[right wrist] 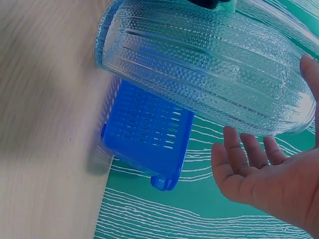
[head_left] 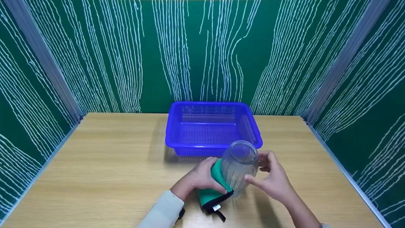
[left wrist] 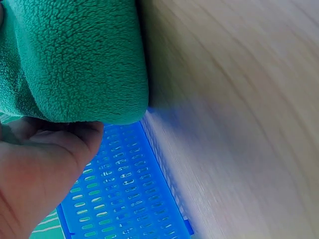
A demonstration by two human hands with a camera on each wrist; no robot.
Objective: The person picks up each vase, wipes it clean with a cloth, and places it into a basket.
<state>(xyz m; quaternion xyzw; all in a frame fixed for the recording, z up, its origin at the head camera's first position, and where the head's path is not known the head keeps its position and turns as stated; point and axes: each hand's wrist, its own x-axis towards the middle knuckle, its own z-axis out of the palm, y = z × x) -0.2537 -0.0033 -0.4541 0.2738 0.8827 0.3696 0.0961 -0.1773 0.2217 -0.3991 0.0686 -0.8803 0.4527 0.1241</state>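
- Green walls (head_left: 148,63) with wavy white lines enclose a wooden table (head_left: 110,164).
- Blue basket (head_left: 202,146): on the table, near the back wall.
- Clear jar (head_left: 238,172): mouth up, slightly tilted, between the hands, by the basket's near right corner; I cannot tell whether its base touches the table.
- Left hand (head_left: 202,175): curled round a green cloth (head_left: 207,195), which lies against the jar's left side.
- Right hand (head_left: 274,183): fingers loosely spread beside the jar, thumb in front; contact unclear.
- Cloth: black edge, white tag (head_left: 216,207).
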